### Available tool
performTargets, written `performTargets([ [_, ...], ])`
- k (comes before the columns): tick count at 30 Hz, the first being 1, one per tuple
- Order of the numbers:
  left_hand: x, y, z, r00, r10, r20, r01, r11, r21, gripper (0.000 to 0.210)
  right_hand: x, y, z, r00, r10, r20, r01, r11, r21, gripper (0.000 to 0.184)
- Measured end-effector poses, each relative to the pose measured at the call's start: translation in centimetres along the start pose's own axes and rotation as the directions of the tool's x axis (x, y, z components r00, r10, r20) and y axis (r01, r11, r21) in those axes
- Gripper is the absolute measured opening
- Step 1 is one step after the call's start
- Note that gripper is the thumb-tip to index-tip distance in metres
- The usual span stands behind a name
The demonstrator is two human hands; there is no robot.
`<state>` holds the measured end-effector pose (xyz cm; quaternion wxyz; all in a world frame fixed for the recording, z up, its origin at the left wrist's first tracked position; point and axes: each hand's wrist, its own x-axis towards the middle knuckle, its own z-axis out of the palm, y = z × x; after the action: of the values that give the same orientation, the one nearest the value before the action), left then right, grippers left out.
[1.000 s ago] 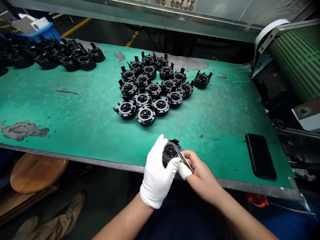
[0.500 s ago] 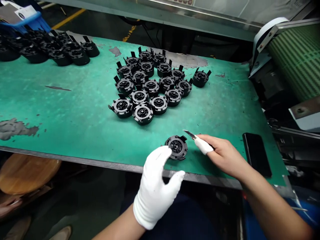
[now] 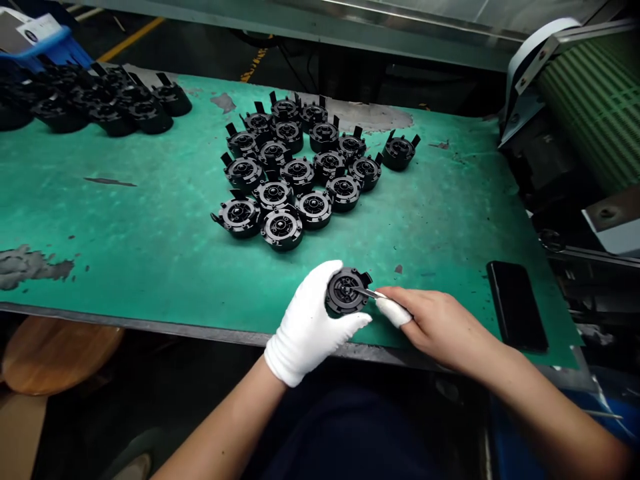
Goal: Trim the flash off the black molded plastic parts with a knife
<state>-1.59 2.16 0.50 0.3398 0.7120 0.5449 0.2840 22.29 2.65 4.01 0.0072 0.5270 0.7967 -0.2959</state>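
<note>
- Curving its fingers around a black part (image 3: 343, 300), the left hand (image 3: 310, 320) held it.
- The right hand (image 3: 437, 320) pinched a knife (image 3: 369, 293) between fingers, over this part.

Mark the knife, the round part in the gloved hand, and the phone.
Knife (image 3: 367, 293), head view: its blade.
Round part (image 3: 343, 291), head view: its upper face.
Phone (image 3: 517, 305), head view: its dark upper face.

Factory workshop: worn green workbench (image 3: 150, 247), green conveyor belt (image 3: 593, 113), many identical black parts (image 3: 297, 171).

Black phone (image 3: 517, 307) lying at right; round wooden stool (image 3: 60, 357) lower left; green belt (image 3: 595, 113) upper right.
</note>
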Motion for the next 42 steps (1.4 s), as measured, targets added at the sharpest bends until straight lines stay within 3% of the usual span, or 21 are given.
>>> performTargets([
  [4, 0.0, 0.0, 0.4, 0.998, 0.005, -0.059, -0.007, 0.999, -0.035, 0.086, 0.1, 0.3, 0.4, 1.000, -0.015, -0.006, 0.014, 0.998, -0.058, 0.046],
  [20, 0.2, 0.1, 0.4, 0.999, 0.018, -0.039, -0.019, 1.000, -0.022, 0.085, 0.4, 0.3, 0.0, 1.000, -0.027, -0.003, 0.026, 0.997, -0.069, 0.043],
  [28, 0.2, 0.1, 0.4, 0.998, 0.040, -0.044, -0.040, 0.999, -0.004, 0.082, -1.0, -0.9, 0.3, 0.986, -0.066, 0.156, 0.044, 0.989, 0.144, 0.040],
  [33, 0.2, 0.2, 0.6, 0.997, 0.039, -0.065, -0.039, 0.999, 0.001, 0.082, -1.4, -0.8, 0.7, 0.993, -0.033, 0.117, 0.015, 0.989, 0.149, 0.041],
  [42, 0.3, 0.2, 0.6, 0.996, 0.056, -0.069, -0.057, 0.998, -0.010, 0.081, -1.4, 0.1, -0.5, 1.000, 0.003, -0.009, -0.003, 1.000, 0.007, 0.046],
])
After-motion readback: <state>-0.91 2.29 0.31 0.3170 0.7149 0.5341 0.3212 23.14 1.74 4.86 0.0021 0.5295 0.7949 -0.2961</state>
